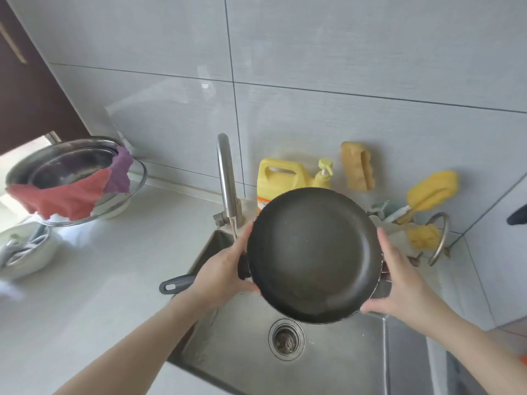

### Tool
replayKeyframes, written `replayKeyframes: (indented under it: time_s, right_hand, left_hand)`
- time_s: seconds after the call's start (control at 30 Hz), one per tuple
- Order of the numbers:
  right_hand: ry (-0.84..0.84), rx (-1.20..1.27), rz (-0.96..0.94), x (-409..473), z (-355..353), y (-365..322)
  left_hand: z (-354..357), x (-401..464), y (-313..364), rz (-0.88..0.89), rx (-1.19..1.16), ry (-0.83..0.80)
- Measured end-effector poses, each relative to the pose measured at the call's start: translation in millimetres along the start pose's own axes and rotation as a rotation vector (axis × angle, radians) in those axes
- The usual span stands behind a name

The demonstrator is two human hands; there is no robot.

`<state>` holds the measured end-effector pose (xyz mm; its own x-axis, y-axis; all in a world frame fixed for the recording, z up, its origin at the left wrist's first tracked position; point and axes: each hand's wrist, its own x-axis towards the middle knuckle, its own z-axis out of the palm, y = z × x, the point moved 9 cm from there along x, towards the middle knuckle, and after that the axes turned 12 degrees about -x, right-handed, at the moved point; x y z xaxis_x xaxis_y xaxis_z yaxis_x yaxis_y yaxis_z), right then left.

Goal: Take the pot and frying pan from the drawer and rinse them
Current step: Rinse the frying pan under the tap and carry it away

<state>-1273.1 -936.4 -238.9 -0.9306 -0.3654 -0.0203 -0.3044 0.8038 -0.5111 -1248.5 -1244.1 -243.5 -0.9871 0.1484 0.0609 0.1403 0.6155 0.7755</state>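
Note:
A black frying pan (pixel 312 255) lies face up on top of a pot, and the stack hangs above the steel sink (pixel 342 363). Most of the pot is hidden under the pan. Only a dark side handle (pixel 243 270) and a strip of rim at the right (pixel 377 290) show. The pan's grey handle (pixel 176 283) sticks out to the left, past my wrist. My left hand (pixel 225 269) grips the stack at the pot's left handle. My right hand (pixel 399 283) grips the right side, fingers up along the rim and thumb below.
The faucet (pixel 226 178) stands behind the sink's left corner, close to the pan's rim. A yellow detergent bottle (pixel 281 178) and yellow sponges (pixel 430 192) are behind the pan. On the counter at left stand a steel bowl (pixel 57 163) draped with cloths and a white bowl of cutlery (pixel 25 252).

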Motion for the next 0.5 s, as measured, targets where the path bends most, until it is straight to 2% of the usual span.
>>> replayKeyframes:
  time_s: [0.07, 0.17, 0.3, 0.4, 0.5]
  right_hand:
    - [-0.12, 0.08, 0.043, 6, 21, -6]
    - [-0.238, 0.189, -0.028, 15, 44, -35]
    - [-0.435, 0.263, 0.026, 22, 81, -56]
    - [-0.552, 0.219, 0.108, 22, 112, -57]
    - [-0.619, 0.366, 0.091, 16, 139, -75]
  left_hand:
    - [0, -3, -25, -0.155, -0.073, -0.157]
    - [-7, -15, -59, -0.339, -0.171, -0.347]
    - [-28, -37, -64, -0.445, -0.251, -0.554]
    - [-53, -50, -74, -0.581, -0.138, -0.686]
    - [-77, -60, -86, -0.721, -0.057, -0.732]
